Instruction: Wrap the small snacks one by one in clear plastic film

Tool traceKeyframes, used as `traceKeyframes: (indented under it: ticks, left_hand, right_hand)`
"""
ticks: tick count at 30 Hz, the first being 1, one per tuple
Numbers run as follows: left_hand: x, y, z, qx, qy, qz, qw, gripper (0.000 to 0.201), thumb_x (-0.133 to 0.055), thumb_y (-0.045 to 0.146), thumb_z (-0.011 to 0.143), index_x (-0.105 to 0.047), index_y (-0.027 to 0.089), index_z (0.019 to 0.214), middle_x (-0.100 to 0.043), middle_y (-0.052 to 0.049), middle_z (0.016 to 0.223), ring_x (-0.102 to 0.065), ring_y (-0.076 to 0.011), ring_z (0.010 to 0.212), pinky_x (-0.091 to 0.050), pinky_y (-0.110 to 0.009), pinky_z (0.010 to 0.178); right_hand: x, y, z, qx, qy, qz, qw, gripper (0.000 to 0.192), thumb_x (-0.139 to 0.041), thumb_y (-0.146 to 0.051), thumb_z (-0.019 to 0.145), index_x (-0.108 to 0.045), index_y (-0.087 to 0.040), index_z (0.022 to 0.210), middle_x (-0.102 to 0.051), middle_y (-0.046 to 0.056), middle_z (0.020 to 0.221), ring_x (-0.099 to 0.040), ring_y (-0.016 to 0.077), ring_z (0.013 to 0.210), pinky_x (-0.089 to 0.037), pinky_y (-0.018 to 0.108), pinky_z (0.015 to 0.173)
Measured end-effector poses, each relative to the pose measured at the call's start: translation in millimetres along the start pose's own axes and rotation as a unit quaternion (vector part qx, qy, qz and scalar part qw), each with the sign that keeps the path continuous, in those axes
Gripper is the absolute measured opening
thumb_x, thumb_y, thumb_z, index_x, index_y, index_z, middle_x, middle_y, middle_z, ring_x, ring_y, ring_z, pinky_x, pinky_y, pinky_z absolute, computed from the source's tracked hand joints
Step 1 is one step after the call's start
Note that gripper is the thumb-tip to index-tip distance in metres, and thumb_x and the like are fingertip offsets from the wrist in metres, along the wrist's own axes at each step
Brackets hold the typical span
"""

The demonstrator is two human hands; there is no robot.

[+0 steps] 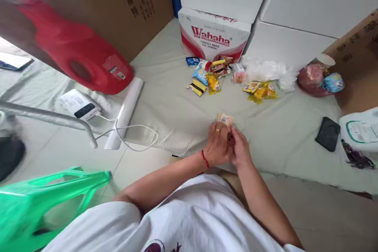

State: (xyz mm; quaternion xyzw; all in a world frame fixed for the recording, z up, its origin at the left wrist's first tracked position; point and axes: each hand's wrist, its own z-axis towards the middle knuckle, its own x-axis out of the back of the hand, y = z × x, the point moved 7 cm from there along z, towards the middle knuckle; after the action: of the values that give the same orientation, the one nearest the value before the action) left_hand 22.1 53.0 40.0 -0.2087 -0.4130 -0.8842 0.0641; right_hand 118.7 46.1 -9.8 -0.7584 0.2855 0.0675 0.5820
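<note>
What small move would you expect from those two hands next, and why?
Probably pulling the packet apart at its top edge. Both the left hand and right hand pinch the small snack packet between them, held above the sheet, away from the snack pile.

A pale grey-green sheet [165,98] covers most of the floor, wrinkled in soft folds; at its near left edge bare light floor tiles [132,165] show. Along the sheet's far edge stand white boxes [295,4], stacked, with a red-and-white Wahaha carton [214,35] below them. A large brown cardboard box [118,4] closes the far left corner, and another brown box [358,55] stands at the right edge. A metal bar [47,117] crosses the left side above the tiles. The light is even and soft, with faint shadows.
</note>
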Motion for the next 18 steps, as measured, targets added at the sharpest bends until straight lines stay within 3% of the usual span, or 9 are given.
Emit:
traceKeyframes:
  ticks: [4,6,8,11,15,18]
  left_hand:
    - [13.6,-6.0,-5.6,0.053,0.007,-0.207,0.977,0.037,-0.061,0.019,0.075,-0.045,0.023,0.109,-0.054,-0.010,0.114,-0.055,-0.0289,0.112,-0.048,-0.051,0.100]
    - [24.7,-21.1,-5.8,0.144,0.052,-0.278,0.948,0.031,-0.062,0.025,0.082,-0.046,0.024,0.107,-0.054,-0.008,0.115,-0.056,-0.0264,0.116,-0.051,-0.046,0.099]
    - [33.8,-39.3,-6.6,0.259,0.095,-0.283,0.919,0.026,-0.062,0.033,0.088,-0.048,0.023,0.107,-0.054,-0.008,0.117,-0.056,-0.0252,0.119,-0.052,-0.042,0.097]
    - [27.8,-53.9,-4.6,0.386,0.048,-0.279,0.878,0.042,-0.071,0.044,0.087,-0.051,0.021,0.116,-0.060,-0.010,0.121,-0.060,-0.0235,0.114,-0.053,-0.039,0.094]
    - [8.6,-49.2,6.9,0.379,-0.037,-0.286,0.879,0.059,-0.082,0.040,0.077,-0.051,0.020,0.124,-0.067,-0.009,0.117,-0.065,-0.0214,0.105,-0.052,-0.037,0.095]
    - [2.5,-44.1,9.1,0.341,-0.087,-0.264,0.898,0.054,-0.075,0.041,0.084,-0.053,0.021,0.129,-0.067,-0.012,0.126,-0.065,-0.0246,0.117,-0.052,-0.039,0.098]
  right_hand:
    - [0.7,-6.0,0.9,-0.003,0.007,-0.065,0.998,0.036,-0.081,-0.052,0.078,-0.072,-0.025,0.100,-0.076,0.001,0.101,-0.067,0.0215,0.095,-0.053,0.031,0.083]
    - [2.8,-10.4,1.7,0.006,0.013,-0.068,0.998,0.039,-0.083,-0.052,0.076,-0.072,-0.025,0.102,-0.076,0.001,0.103,-0.068,0.0217,0.096,-0.053,0.032,0.085]
    - [3.6,-14.5,1.8,0.012,0.005,-0.054,0.998,0.044,-0.084,-0.052,0.076,-0.073,-0.025,0.108,-0.076,0.002,0.111,-0.069,0.0227,0.102,-0.054,0.034,0.091]
    - [0.0,-18.0,-1.6,0.004,-0.044,-0.065,0.997,0.047,-0.082,-0.052,0.080,-0.072,-0.028,0.120,-0.074,0.003,0.125,-0.067,0.0248,0.117,-0.052,0.038,0.104]
    - [1.0,-23.2,-11.4,0.006,-0.094,-0.147,0.985,0.047,-0.079,-0.047,0.086,-0.071,-0.031,0.129,-0.071,0.002,0.133,-0.063,0.0251,0.127,-0.045,0.041,0.116]
    - [24.2,-34.5,-11.7,0.007,-0.073,-0.170,0.983,0.047,-0.080,-0.049,0.084,-0.072,-0.029,0.126,-0.073,0.004,0.129,-0.067,0.0263,0.122,-0.049,0.043,0.112]
